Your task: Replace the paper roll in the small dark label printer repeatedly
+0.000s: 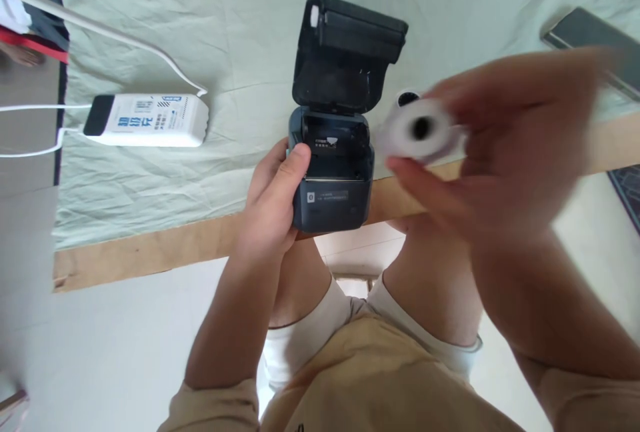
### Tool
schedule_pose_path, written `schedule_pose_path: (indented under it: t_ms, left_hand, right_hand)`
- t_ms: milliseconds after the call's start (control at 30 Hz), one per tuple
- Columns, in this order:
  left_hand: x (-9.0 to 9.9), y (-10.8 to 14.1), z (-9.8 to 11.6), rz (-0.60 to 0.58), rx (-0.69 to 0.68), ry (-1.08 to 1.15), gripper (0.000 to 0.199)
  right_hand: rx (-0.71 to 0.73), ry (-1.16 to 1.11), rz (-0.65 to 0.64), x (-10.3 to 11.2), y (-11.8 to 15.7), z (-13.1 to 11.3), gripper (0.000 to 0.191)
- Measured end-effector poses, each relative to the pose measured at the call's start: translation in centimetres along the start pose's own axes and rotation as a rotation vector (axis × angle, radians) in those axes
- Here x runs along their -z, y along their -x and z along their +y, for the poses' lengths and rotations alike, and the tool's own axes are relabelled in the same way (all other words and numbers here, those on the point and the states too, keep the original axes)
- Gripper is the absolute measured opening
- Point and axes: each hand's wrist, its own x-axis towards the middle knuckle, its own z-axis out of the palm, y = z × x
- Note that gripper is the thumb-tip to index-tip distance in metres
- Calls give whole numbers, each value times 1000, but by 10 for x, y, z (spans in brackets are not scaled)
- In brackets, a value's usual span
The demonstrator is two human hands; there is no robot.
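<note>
My left hand (280,185) grips the left side of a small dark label printer (333,202), thumb on its rim. The printer's black lid (340,65) is swung up, and its paper bay shows no roll inside. To the right of the printer, my right hand (510,145) pinches a white paper roll (435,142) with a dark core hole, blurred by motion. Just behind that roll, a second round white thing with a dark centre (407,99) peeks out, mostly hidden.
A white power bank or charger (155,120) with cables lies on the green cloth (225,39) at left. A dark phone-like slab (595,45) rests at the far right. The table's wooden edge (150,252) runs before my knees. Part of another person (30,52) shows at upper left.
</note>
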Motion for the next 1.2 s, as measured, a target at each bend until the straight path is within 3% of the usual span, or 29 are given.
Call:
schedule_pose_path:
  t_ms: [67,100,267,400,533,667,767,867,1000,1200]
  left_hand:
    - [0,0,-1,38,-38,-1,19]
    - [1,0,-2,46,-50,8,18]
    - [3,-1,-5,19,-44,23,21]
    - [2,-1,-3,13,-22,5,27]
    - [1,0,-1,-71,-34,55,29]
    - [4,0,-1,-75,-71,-21,36]
    - [6,0,-2,-66,-69,-62,46]
    - [6,-1,-2,-61,-73,-54,49]
    - [7,-2,-3,-59,-76,-67,48]
    - [11,-4,-7,-69,-78,-62,44]
  right_hand:
    - [89,120,137,-20,-11,-12,23]
    - [123,180,141,-28,-17,-12,23]
    - [145,256,9,-41,-33,4,18]
    - [185,170,83,-38,-25,2,20]
    - [281,86,212,-44,-7,-8,18]
    - [322,-44,150,-53,7,-2,5]
    - [268,-126,238,-51,6,3,5]
    - [120,-114,323,-43,-5,2,22]
    - [43,-72,232,-37,-17,0,50]
    - [-45,-281,378,-47,7,5,38]
